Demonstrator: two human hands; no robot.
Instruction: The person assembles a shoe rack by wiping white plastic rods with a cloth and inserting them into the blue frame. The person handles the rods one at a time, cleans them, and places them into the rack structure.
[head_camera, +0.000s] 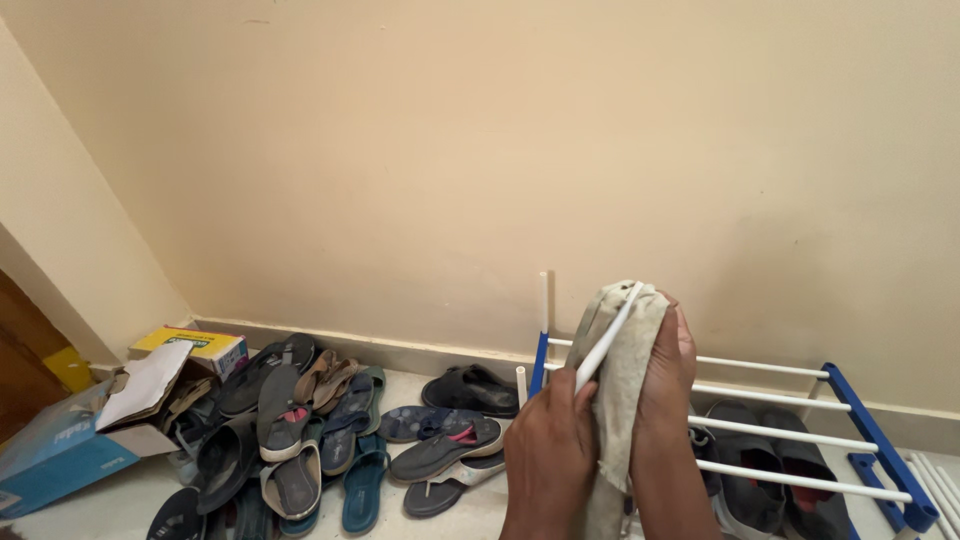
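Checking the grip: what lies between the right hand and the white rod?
Head view: a grey cloth lies between the right hand and the rod.

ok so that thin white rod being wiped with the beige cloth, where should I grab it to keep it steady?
Probably by the lower bare stretch of the thin white rod, below the beige cloth, coming from the left. It slants up to the right, its upper part lies against the cloth in the right hand, and the left hand already pinches it there.

L hand (548, 440) fisted, knuckles up; R hand (668, 365) raised beside it, fingers curled.
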